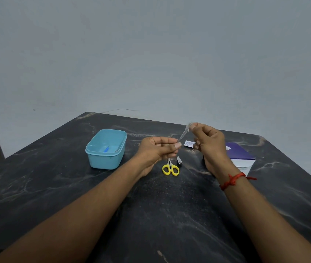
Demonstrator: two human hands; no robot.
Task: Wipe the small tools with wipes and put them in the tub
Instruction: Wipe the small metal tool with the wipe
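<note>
A black veined table (56, 186) meets a plain grey wall (151, 54) — a thin wire (120, 109) arcs above its far edge

You are facing a black bench (56, 186) that is showing pale, marble-like veins, and a plain grey-blue wall (151, 54). The light blue tub (106, 162) is holding a brighter blue tool (106, 149). The scissors (170, 168) are showing yellow handles and the nail clipper (179, 160) is gleaming silver. The strip (183, 134) you are holding is looking pale grey. A white sachet (189, 143) is carrying blue print, a box (240, 154) is showing purple over white, and a red thread (232, 180) is circling your right wrist.

Plain room: dark marble table (56, 196), bare grey wall (151, 54).
</note>
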